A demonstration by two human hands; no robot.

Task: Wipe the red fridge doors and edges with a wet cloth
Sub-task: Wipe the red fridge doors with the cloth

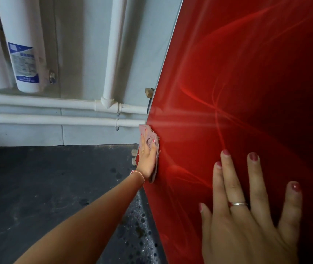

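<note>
The glossy red fridge door (247, 82) fills the right half of the head view, its left edge running down from top centre. My left hand (148, 159) reaches low along that edge and presses a pink cloth (149, 137) flat against the door's left margin. My right hand (250, 216) lies flat on the red surface at lower right, fingers spread, holding nothing. Part of the cloth is hidden under my left palm.
White pipes (37, 103) run along the grey wall to the left, with a vertical pipe (113, 50) and white filter cylinders (24, 44). The dark floor (47, 187) below has wet spots near the fridge base.
</note>
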